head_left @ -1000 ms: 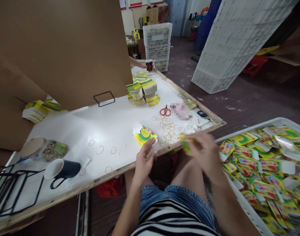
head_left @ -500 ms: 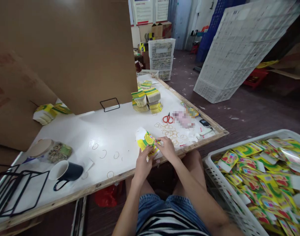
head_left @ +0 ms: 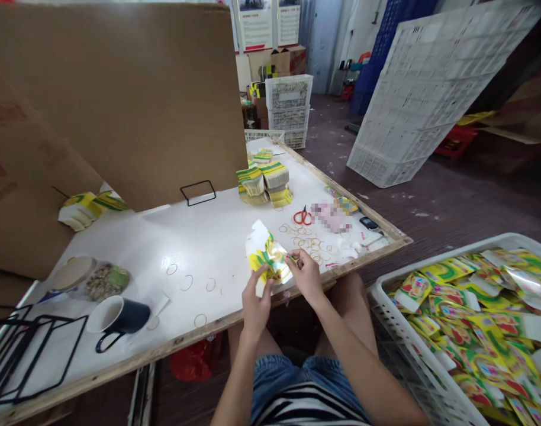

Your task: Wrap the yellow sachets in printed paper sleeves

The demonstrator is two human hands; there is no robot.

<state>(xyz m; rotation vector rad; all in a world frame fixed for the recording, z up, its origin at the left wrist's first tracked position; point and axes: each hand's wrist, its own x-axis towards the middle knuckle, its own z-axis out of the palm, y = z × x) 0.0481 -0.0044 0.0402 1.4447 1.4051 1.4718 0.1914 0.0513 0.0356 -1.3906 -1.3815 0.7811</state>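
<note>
Between my hands, above the front edge of the white table, are yellow, green and white printed packets, fanned out and tilted, with glare on their faces. My left hand grips their lower left edge between thumb and fingers. At the right edge, my right hand pinches them with its fingertips. How many packets there are I cannot tell. Loose rubber bands lie just beyond my right hand, near red-handled scissors. Bundled stacks of similar packets stand farther back on the table.
A white crate full of loose packets stands at my right. On the table's left are a dark mug, a jar and black wire racks. Large cardboard walls the back left. Stacked white crates stand beyond.
The packets have tilted up and spread apart more, their faces catching the light. My left hand has shifted slightly left and down, and my right hand a little right.
</note>
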